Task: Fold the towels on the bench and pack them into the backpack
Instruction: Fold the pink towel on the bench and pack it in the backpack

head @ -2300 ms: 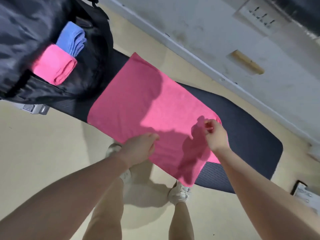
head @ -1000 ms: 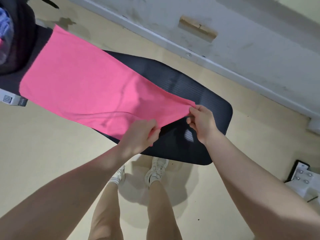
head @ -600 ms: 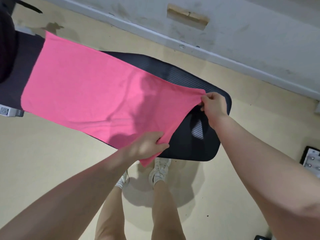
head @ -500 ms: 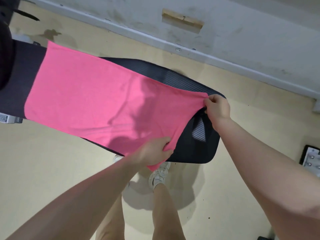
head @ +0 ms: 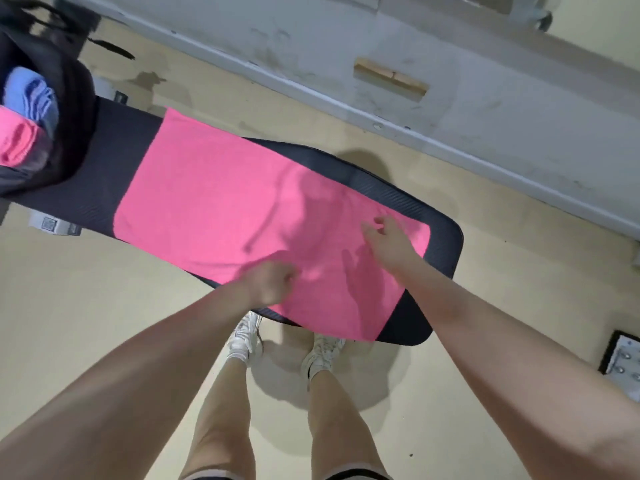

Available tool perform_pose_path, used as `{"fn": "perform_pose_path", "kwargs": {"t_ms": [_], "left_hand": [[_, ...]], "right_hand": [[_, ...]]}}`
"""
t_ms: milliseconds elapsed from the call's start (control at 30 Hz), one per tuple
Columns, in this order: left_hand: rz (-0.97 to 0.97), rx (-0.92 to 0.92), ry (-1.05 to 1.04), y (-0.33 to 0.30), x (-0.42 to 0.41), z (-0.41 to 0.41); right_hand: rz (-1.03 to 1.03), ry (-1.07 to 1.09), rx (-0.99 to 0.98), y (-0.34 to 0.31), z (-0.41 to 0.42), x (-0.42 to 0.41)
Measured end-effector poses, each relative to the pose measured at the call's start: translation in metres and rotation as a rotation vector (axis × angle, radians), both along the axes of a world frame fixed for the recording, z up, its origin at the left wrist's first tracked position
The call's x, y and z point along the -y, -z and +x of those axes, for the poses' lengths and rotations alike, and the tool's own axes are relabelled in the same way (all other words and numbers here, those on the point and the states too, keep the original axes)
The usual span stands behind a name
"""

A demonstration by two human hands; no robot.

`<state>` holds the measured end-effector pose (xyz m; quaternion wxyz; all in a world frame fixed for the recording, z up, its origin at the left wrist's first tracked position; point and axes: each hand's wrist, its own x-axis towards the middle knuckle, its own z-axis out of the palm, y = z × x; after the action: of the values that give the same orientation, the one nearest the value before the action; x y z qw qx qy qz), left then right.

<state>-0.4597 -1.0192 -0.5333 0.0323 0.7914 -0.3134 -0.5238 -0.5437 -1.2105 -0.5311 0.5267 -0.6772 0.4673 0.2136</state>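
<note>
A pink towel (head: 221, 202) lies spread flat along the black padded bench (head: 445, 251), its near right corner hanging over the bench edge. My left hand (head: 268, 284) sits at the towel's near edge with curled fingers; whether it pinches cloth is unclear. My right hand (head: 391, 240) hovers over the towel's right end, fingers loose and blurred, holding nothing. The black backpack (head: 74, 109) stands open on the bench's left end. Inside it are a rolled blue towel (head: 33, 98) and a rolled pink towel (head: 15, 143).
A grey wall with a baseboard (head: 450, 147) runs behind the bench, with a wooden block (head: 389, 79) on it. A metal plate with bolts (head: 623, 358) lies on the floor at the right. My feet (head: 246, 337) stand just under the bench's near edge.
Both hands were pulling the towel's right corners taut; they have let the corners go and the towel now lies flat on the bench. The view shifted, bringing the backpack back in.
</note>
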Motion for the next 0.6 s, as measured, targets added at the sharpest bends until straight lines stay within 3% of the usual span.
{"fn": "perform_pose_path", "kwargs": {"t_ms": [133,333,500,600], "left_hand": [[0.066,0.155,-0.168,-0.017,-0.035,0.050],[0.015,0.392,-0.401,-0.017,-0.105,0.114],[0.030,0.494,-0.767,0.029,-0.172,0.162],[0.035,0.559,-0.877,0.051,-0.201,0.183]], "right_hand": [[-0.006,-0.127,0.036,-0.002,0.064,-0.043],[-0.145,-0.562,0.205,-0.003,0.159,-0.111],[-0.051,-0.493,0.225,0.040,0.233,-0.182],[-0.137,-0.539,0.234,0.055,0.269,-0.214]]}}
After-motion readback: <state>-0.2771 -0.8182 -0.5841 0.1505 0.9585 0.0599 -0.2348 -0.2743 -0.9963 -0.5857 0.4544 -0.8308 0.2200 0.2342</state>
